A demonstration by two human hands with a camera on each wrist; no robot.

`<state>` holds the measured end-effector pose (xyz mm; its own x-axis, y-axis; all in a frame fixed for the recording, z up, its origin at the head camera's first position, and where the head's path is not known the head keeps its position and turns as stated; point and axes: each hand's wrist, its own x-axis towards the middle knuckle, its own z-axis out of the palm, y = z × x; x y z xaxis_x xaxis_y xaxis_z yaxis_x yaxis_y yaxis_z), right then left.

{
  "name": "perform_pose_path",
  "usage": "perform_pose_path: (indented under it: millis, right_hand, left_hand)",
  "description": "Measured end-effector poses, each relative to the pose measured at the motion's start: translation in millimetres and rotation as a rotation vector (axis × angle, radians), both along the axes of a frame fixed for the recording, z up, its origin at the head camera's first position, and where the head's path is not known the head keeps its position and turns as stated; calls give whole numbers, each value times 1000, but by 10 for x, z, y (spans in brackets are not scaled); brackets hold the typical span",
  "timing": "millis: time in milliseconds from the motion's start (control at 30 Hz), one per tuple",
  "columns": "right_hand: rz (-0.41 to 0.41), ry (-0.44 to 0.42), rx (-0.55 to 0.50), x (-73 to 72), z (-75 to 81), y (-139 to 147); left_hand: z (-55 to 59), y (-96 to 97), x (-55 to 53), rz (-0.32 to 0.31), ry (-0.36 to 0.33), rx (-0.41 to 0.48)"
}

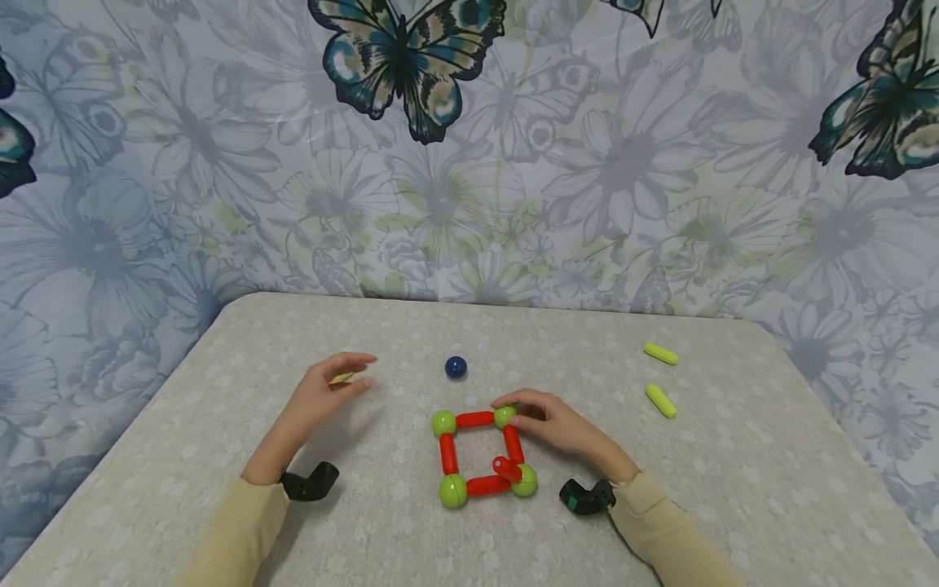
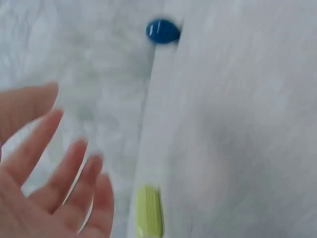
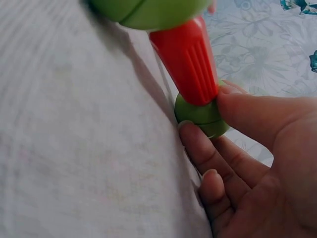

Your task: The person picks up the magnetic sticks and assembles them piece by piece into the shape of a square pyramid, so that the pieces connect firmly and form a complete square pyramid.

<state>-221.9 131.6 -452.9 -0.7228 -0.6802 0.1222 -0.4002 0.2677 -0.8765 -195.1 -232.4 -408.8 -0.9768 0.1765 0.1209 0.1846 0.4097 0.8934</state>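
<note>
A square frame of red rods (image 1: pixel 448 453) joined by green balls (image 1: pixel 453 491) lies on the table. One more short red rod (image 1: pixel 506 467) sticks up from its near right ball. My right hand (image 1: pixel 553 420) pinches the far right green ball (image 3: pixel 203 116) between thumb and fingers. Left of the frame, my left hand (image 1: pixel 326 391) hovers over the table with its fingers apart, holding nothing. Partly hidden behind that hand is a yellow-green rod (image 2: pixel 149 211), lying on the table in the left wrist view. A dark blue ball (image 1: pixel 456 368) rests beyond the frame.
Two yellow-green rods, a farther one (image 1: pixel 661 354) and a nearer one (image 1: pixel 661 401), lie at the right of the table. A pale patterned cloth covers the table (image 1: pixel 770 489). Behind its far edge stands a wall (image 1: pixel 469 204) with butterflies and flowers.
</note>
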Motion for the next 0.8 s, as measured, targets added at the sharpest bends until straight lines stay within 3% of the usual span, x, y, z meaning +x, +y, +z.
perform_pose_path:
  millis: [100, 300, 500, 600, 700, 800]
  right_hand:
    - [0, 13, 5, 0, -15, 10]
    - [12, 20, -8, 4, -20, 16]
    - [4, 22, 3, 4, -25, 20]
    - [2, 33, 0, 2, -26, 26]
    - [3, 31, -5, 4, -20, 29]
    - [4, 26, -4, 5, -19, 32]
  left_hand:
    - [-20, -122, -156, 118, -54, -68]
    - [-137, -204, -322, 200, -85, -319]
    - [-157, -170, -320, 296, -42, -545]
    - [-138, -159, -303, 296, -32, -625]
    - [-125, -158, -258, 274, -24, -641]
    - [-120, -152, -178, 271, -1, -592]
